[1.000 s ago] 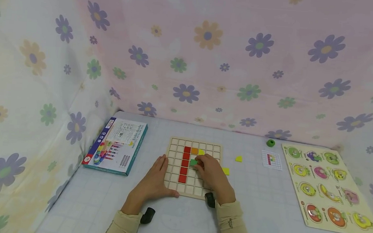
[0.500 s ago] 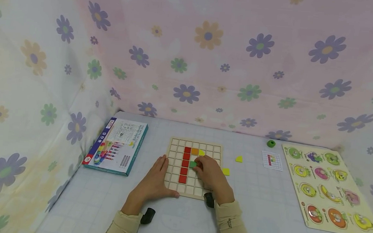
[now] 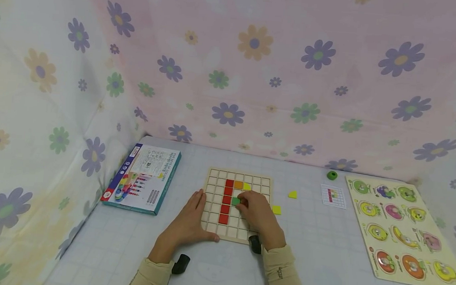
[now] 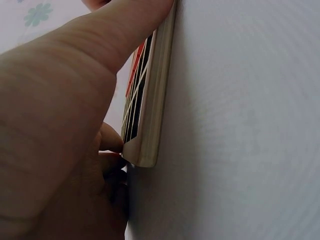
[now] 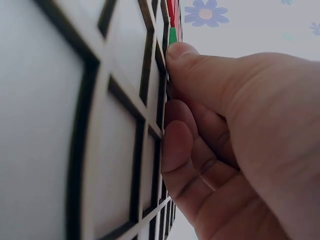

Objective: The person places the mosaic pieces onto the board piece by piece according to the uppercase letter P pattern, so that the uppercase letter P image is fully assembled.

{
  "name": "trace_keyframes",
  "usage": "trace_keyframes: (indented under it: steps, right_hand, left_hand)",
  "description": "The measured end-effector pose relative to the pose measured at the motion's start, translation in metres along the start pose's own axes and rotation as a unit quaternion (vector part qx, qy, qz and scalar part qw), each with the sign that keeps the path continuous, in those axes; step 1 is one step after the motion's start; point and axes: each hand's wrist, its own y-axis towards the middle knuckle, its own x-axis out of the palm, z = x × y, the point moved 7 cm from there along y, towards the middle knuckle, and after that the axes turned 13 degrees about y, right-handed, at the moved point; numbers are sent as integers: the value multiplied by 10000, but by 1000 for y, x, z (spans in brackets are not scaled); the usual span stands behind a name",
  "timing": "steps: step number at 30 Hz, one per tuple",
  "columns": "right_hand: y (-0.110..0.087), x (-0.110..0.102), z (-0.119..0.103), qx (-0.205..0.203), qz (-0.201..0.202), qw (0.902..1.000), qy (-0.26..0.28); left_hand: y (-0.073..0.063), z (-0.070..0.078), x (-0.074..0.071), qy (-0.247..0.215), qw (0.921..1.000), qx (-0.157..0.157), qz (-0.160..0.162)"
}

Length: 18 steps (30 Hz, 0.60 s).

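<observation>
A wooden grid board [image 3: 213,221] lies flat on the table with a column of red square tiles [image 3: 225,209]. An orange tile [image 3: 238,185] and a partly covered yellow tile [image 3: 246,186] sit right of the column's top. My right hand [image 3: 258,213] pinches a green square tile [image 3: 236,201] at a cell beside the red column; in the right wrist view, the thumb tip meets the green tile [image 5: 173,35]. Along the board's left edge lie the fingers of my left hand [image 3: 187,222], nearly straight, while its thumb [image 4: 125,25] rests against the front edge.
Two yellow pieces, a square [image 3: 276,210] and a rounded one [image 3: 292,194], lie right of the board. Farther right are a pattern card [image 3: 333,196], a green bead [image 3: 331,175] and a fruit puzzle board [image 3: 396,264]. A toy box [image 3: 145,185] lies left.
Over the past second my right hand has shifted the green tile slightly nearer to me and left, into line with the cell. My left hand has stayed in place.
</observation>
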Motion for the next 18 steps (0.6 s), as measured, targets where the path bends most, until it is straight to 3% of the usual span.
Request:
trace_keyframes:
  steps: [18]
  right_hand:
    - [-1, 0, -1, 79, -7, 10000, -39]
  left_hand:
    - [1, -1, 2, -19, 10000, 17, -45]
